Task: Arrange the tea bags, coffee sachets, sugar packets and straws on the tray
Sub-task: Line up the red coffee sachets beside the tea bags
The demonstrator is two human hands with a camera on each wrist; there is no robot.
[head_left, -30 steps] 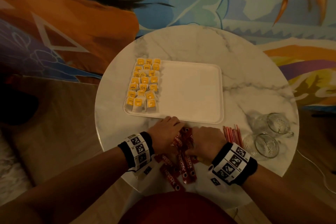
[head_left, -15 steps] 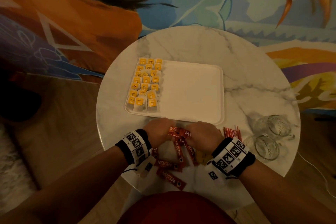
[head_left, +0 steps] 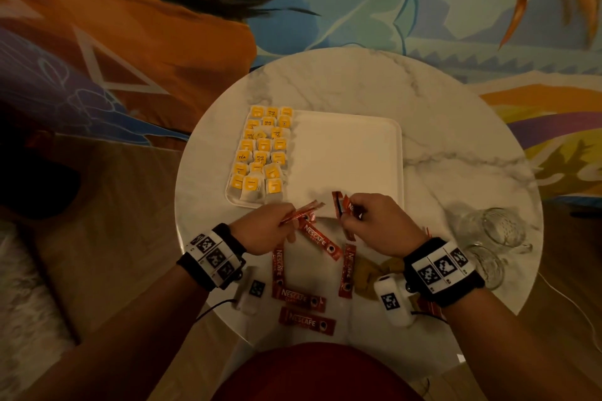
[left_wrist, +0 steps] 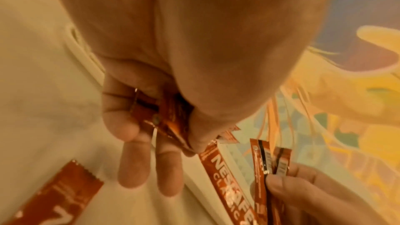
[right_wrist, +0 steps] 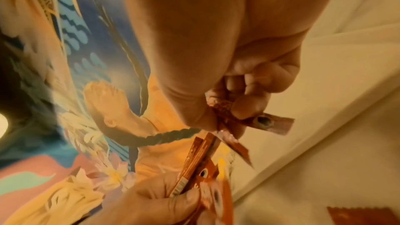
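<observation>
A white tray (head_left: pixel 348 153) lies mid-table with several yellow tea bags (head_left: pixel 264 153) in rows on its left part. My left hand (head_left: pixel 286 221) pinches a few red coffee sachets (head_left: pixel 303 213) at the tray's near edge; in the left wrist view the thumb and fingers (left_wrist: pixel 127 126) close on these sachets (left_wrist: pixel 168 122). My right hand (head_left: pixel 350 218) grips more sachets (head_left: pixel 341 205) upright over the tray's near rim, and the right wrist view shows those sachets (right_wrist: pixel 249 122). Several loose sachets (head_left: pixel 321 239) lie on the table near me. Yellowish sugar packets (head_left: pixel 374 273) lie by my right wrist, which hides most of the straws.
Two clear glasses (head_left: pixel 498 228) lie at the table's right edge, close to my right forearm. The round marble table (head_left: pixel 439 127) stands before a colourful painted wall. The tray's right two thirds hold nothing.
Both hands have risen from the sachet pile near me, each holding sachets, and moved toward the tray's near edge. The sachets left on the table now lie spread apart.
</observation>
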